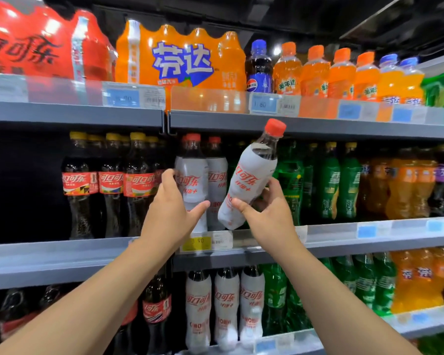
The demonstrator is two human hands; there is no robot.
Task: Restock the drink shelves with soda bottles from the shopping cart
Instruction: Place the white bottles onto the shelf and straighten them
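The right-hand fingers [274, 185] wrap behind the lower body of the white-labelled cola bottle [249, 175], and the thumb presses on its front near the base. The right hand [267, 216] thus grasps this bottle at centre frame. The bottle is tilted, and its red cap [275, 126] points to the upper right. We note that it is held in the air in front of the middle shelf [369, 234], not standing on it.

The left-hand fingers [168, 176] are extended and released. They lie along the left side of the shelved white-labelled bottles [192, 175], with the thumb spread toward the held bottle. We cannot tell whether the left hand [174, 203] touches the shelved bottles.

On the middle shelf, red-labelled cola bottles [110, 183] stand left of the white-labelled row and green bottles [328, 185] stand to its right. A yellow price tag [196, 242] sits on the shelf edge below the hands. An orange multipack [182, 60] occupies the upper shelf [75, 114].
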